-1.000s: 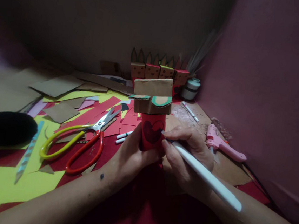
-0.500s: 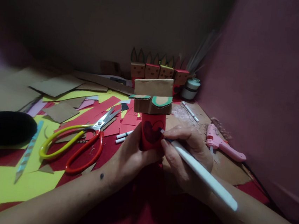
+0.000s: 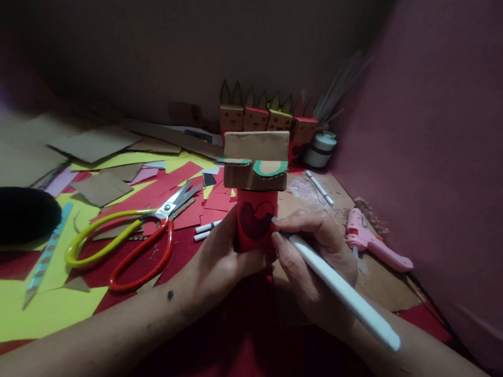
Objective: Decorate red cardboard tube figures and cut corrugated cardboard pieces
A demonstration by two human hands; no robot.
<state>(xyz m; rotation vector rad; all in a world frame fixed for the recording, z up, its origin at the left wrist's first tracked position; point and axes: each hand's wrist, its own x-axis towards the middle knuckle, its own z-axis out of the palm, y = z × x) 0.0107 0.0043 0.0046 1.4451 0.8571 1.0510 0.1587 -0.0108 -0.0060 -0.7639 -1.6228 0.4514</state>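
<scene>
My left hand is wrapped round the base of a small paper figure. It has a red cylinder body and a brown cardboard head with green-edged ears. A dark heart shape is drawn on the red body. My right hand pinches a white marker, whose tip touches the heart's right edge. The figure stands upright above the red paper-covered table.
Yellow-and-red scissors lie left of my hands among red, yellow and brown paper scraps. A pink glue gun lies at the right. Several finished figures and a white jar stand at the back. A striped pencil lies at the left.
The marker tip has shifted slightly along the heart's right edge, and the figure has moved a touch to the left. Otherwise the scene is the same.
</scene>
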